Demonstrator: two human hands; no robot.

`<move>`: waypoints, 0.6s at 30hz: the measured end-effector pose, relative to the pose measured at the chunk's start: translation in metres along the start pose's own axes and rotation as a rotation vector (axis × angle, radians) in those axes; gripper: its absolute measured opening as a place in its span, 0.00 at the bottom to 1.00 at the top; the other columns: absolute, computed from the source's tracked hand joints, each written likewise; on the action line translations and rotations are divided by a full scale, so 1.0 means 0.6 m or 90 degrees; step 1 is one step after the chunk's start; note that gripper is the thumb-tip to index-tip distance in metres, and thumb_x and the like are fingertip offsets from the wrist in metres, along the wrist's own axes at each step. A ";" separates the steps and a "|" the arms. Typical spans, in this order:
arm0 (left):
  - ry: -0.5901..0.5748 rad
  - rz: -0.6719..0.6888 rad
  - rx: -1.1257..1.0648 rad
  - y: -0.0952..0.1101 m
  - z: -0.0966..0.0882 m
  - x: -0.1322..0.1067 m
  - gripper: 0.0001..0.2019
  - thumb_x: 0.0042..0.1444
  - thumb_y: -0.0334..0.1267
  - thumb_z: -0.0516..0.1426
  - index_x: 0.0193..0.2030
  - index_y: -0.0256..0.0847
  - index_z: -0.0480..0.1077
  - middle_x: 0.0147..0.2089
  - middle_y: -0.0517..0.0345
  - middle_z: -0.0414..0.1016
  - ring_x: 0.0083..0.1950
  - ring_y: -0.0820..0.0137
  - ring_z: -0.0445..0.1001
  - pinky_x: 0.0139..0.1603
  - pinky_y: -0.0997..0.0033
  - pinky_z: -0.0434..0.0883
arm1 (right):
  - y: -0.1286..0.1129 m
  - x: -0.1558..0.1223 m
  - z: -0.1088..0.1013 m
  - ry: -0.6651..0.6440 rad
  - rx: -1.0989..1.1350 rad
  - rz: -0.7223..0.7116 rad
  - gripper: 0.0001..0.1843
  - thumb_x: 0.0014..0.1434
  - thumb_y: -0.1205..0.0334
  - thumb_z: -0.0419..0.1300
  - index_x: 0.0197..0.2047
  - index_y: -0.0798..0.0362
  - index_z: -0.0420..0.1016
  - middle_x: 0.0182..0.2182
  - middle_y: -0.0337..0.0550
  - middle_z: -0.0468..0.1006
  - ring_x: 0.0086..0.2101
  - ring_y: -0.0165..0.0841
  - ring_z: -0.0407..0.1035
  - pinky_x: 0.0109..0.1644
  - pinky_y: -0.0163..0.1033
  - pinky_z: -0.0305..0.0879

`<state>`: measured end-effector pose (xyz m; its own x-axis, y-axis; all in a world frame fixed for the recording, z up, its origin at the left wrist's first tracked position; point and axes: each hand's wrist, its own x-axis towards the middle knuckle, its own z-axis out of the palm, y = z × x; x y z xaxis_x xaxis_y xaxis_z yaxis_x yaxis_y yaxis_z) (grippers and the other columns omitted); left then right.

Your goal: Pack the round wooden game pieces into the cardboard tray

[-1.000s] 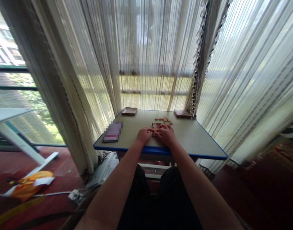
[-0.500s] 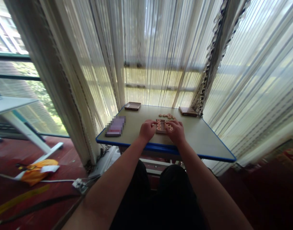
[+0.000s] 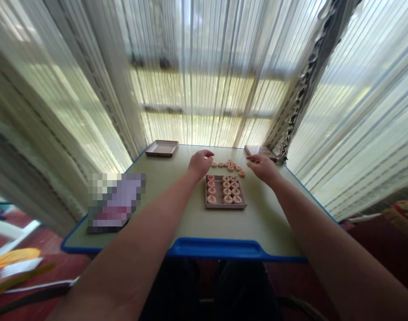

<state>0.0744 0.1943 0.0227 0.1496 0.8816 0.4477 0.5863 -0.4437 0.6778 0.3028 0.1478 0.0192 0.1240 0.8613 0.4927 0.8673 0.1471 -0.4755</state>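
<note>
A shallow box (image 3: pixel 218 206) on the table holds several round Chinese chess pieces. A column of red-marked pieces (image 3: pixel 211 190) lines its left side, and two columns of dark-marked pieces (image 3: pixel 227 191) fill its right, with a bare strip between. Beyond the box, several loose chess pieces (image 3: pixel 230 168) lie scattered on the tabletop. My left hand (image 3: pixel 200 164) is at the left end of these loose pieces, thumb and forefinger apart, its other fingers partly hidden. To their right hovers my right hand (image 3: pixel 261 168), fingers stretched out and nothing visible in it.
An open tray-like lid (image 3: pixel 162 148) lies at the table's far left corner. A flat boxy object (image 3: pixel 260 151) lies at the far right, near the curtain (image 3: pixel 204 98). A blurred-out flat item (image 3: pixel 120 203) rests on the left. The table (image 3: pixel 170 223) has a blue rim.
Both hands have left the box and reached forward, spreading to either side of the loose pieces. The box's contents now show fully. The view has moved closer to the table.
</note>
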 end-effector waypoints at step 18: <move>-0.216 0.041 0.012 -0.030 0.067 0.062 0.17 0.45 0.43 0.56 0.41 0.39 0.74 0.35 0.56 0.74 0.35 0.70 0.70 0.40 0.72 0.68 | 0.012 0.019 0.030 -0.163 -0.037 0.010 0.14 0.45 0.56 0.60 0.33 0.56 0.77 0.26 0.42 0.75 0.26 0.30 0.65 0.30 0.34 0.60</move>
<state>0.1014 0.2416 0.0035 0.4414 0.8563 0.2683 0.5806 -0.5005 0.6422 0.3016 0.1675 0.0083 0.0178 0.9593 0.2817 0.8933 0.1114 -0.4355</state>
